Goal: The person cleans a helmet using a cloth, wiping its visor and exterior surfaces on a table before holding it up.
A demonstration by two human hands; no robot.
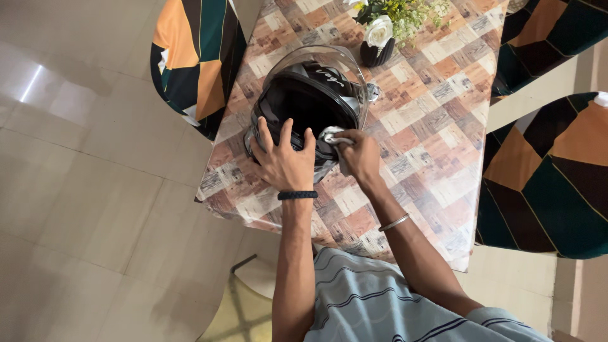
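The helmet (pixel 308 104) sat on the table (pixel 437 126), near its nine o'clock edge, visor (pixel 316 60) raised toward twelve. The left hand (pixel 283 161) lay flat on the shell at the helmet's six o'clock, fingers spread, steadying rather than gripping. The right hand (pixel 360 155), at the helmet's four o'clock, was closed around a bunched white cloth (pixel 332 136) pressed against the shell.

The helmet stood close to the table edge, so a hard rub toward nine o'clock could probably have slid it off, the open palm offering little hold. A push toward twelve might have knocked the vase (pixel 378 50) just beyond the visor. The lifted visor looked likely to flex or snap down if bumped.

The helmet's interior was dark and unreadable, and the hands hid its lower rim. How much cloth was in the fist could not be told. The flowers (pixel 399 16) and the chairs (pixel 196 57) were cut off by the frame.
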